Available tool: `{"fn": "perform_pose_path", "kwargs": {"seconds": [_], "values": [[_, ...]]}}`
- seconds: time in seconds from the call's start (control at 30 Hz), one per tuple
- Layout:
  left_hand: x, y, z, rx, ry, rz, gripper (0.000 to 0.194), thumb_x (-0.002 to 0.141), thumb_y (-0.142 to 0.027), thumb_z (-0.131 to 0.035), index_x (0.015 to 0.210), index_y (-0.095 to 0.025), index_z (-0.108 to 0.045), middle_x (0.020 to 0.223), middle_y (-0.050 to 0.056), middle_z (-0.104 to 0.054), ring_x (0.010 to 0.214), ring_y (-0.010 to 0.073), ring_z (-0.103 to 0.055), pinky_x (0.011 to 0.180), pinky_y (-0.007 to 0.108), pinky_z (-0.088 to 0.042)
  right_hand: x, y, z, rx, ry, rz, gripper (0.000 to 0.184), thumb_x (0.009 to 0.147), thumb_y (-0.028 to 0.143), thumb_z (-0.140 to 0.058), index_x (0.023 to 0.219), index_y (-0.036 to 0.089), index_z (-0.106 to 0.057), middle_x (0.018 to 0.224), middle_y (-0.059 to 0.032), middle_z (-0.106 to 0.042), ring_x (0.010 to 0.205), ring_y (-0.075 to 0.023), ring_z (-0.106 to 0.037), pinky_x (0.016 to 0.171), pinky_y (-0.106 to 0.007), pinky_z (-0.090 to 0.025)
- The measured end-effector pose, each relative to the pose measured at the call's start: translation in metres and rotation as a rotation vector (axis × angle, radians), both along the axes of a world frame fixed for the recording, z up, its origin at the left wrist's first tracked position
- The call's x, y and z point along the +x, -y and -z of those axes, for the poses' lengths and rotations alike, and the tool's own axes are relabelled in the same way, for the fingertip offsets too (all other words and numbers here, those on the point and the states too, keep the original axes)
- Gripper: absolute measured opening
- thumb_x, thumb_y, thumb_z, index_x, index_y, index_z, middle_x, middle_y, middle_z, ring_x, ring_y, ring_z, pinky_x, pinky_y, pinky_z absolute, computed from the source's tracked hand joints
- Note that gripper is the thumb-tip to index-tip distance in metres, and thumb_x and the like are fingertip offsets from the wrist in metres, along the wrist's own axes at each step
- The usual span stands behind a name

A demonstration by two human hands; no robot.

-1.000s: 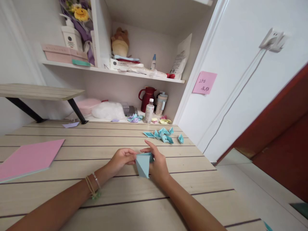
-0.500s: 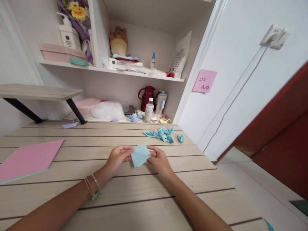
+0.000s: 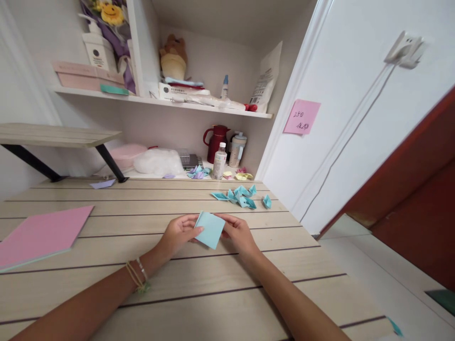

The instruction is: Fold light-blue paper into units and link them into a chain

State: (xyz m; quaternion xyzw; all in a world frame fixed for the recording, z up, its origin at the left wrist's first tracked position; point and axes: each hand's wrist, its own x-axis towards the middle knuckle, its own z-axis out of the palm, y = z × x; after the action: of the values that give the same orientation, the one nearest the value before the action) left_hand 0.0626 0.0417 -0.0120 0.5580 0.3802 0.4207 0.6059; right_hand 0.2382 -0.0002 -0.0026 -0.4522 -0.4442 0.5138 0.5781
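A light blue piece of folded paper (image 3: 211, 230), roughly square, is held between both hands above the table. My left hand (image 3: 180, 233) grips its left edge, with the thumb lying on the front and the fingers behind. At the right edge, my right hand (image 3: 239, 233) pinches the paper; some of its fingers are hidden behind the sheet. Beyond the hands, several blue folded paper boats (image 3: 239, 196) lie in a cluster, and a single blue boat (image 3: 267, 201) lies to their right.
A pink paper stack (image 3: 48, 232) lies at the left, near a small raised shelf (image 3: 60, 135) on black legs. A purple folded paper (image 3: 103, 183) is beside the leg. At the back stand a bottle (image 3: 219, 162), a red jug (image 3: 216, 142) and a tumbler (image 3: 237, 149).
The blue paper has been turned between my hands and now shows a flatter, squarer face. My left thumb has come onto its front.
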Motion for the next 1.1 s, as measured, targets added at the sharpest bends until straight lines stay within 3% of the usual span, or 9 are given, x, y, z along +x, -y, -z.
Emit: {"fn": "perform_pose_path", "kwargs": {"seconds": [0.23,0.4,0.53,0.8,1.1], "values": [[0.001,-0.001,0.001,0.025,-0.010,-0.016,0.044,0.057,-0.031,-0.074,0.094,-0.013,-0.059,0.070,0.003,-0.067,0.059,0.0165,-0.064,0.052,0.026,-0.050,-0.003,0.001,-0.001,0.002,-0.052,0.016,0.041,0.070,0.046,-0.059,0.098,0.016,-0.065,0.080,-0.0041,-0.066,0.065,-0.0141,-0.061,0.059,-0.027,-0.052],[0.001,0.000,0.002,0.054,0.001,-0.014,0.039,0.058,-0.029,-0.073,0.089,-0.014,-0.055,0.069,0.001,-0.065,0.059,0.0160,-0.064,0.054,0.026,-0.050,-0.004,0.000,0.004,0.075,0.019,0.082,0.047,0.058,0.034,-0.073,0.100,0.015,-0.062,0.069,-0.0007,-0.062,0.063,-0.0132,-0.059,0.060,-0.026,-0.049],[0.002,0.000,0.003,0.082,-0.023,0.004,0.041,0.057,-0.027,-0.074,0.090,-0.014,-0.054,0.068,0.001,-0.064,0.060,0.0156,-0.063,0.057,0.027,-0.050,-0.003,-0.002,0.009,0.105,0.046,0.119,0.040,0.059,0.031,-0.072,0.095,0.015,-0.064,0.064,0.0012,-0.060,0.057,-0.0104,-0.056,0.055,-0.022,-0.046],[-0.001,0.001,0.003,0.099,0.000,0.054,0.034,0.066,-0.028,-0.069,0.093,-0.013,-0.057,0.079,0.007,-0.069,0.070,0.0174,-0.065,0.064,0.028,-0.050,-0.004,0.001,0.011,0.101,0.046,0.018,0.044,0.058,0.031,-0.073,0.098,0.015,-0.065,0.077,-0.0045,-0.067,0.068,-0.0157,-0.061,0.064,-0.028,-0.048],[0.000,-0.002,0.010,0.088,0.005,0.055,0.029,0.062,-0.025,-0.072,0.084,-0.014,-0.058,0.076,0.005,-0.071,0.068,0.0177,-0.066,0.065,0.028,-0.050,-0.005,0.000,0.012,0.059,0.057,0.016,0.051,0.057,0.040,-0.073,0.101,0.016,-0.065,0.082,-0.0052,-0.068,0.069,-0.0178,-0.060,0.060,-0.028,-0.047]]}}
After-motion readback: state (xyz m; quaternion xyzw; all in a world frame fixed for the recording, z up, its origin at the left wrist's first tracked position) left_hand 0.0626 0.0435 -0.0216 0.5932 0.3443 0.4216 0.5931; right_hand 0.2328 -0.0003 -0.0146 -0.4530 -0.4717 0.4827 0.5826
